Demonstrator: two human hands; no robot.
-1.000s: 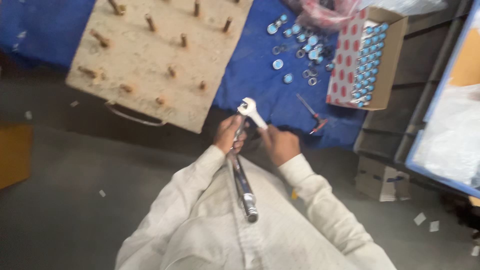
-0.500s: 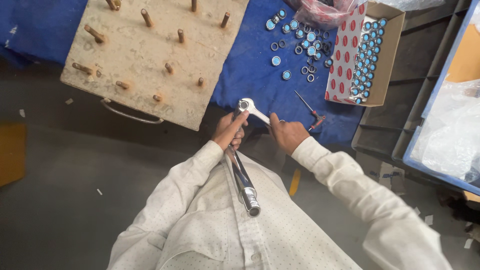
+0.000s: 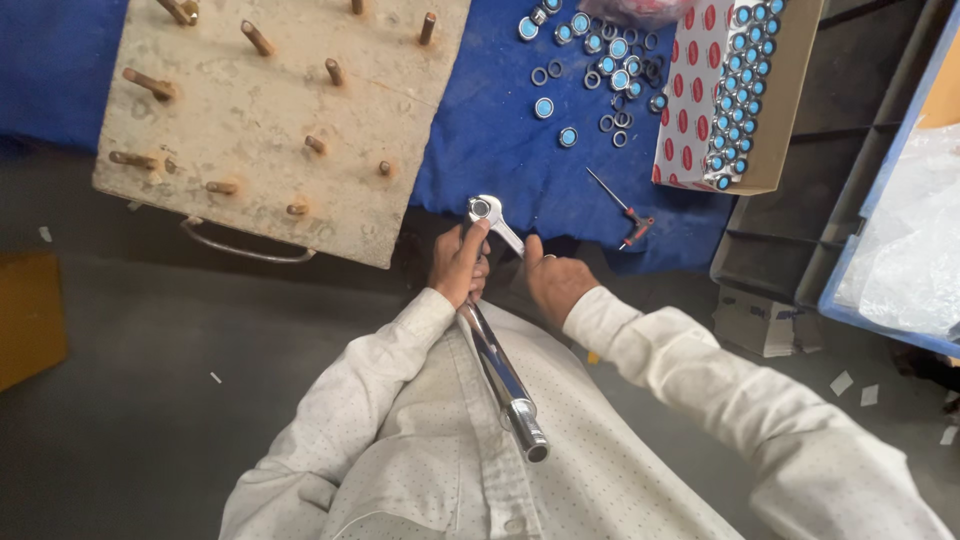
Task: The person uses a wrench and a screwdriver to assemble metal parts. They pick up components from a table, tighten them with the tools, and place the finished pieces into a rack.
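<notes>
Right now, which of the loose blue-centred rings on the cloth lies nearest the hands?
The lone blue-centred ring at the cluster's lower edge, lowest on the blue cloth; the other rings lie farther up, farther from the hands near the chrome tap piece.

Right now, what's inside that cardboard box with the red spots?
The cardboard box holds rows of small round blue-capped pieces packed along one side. Whatever lies beneath those rows is covered.
</notes>
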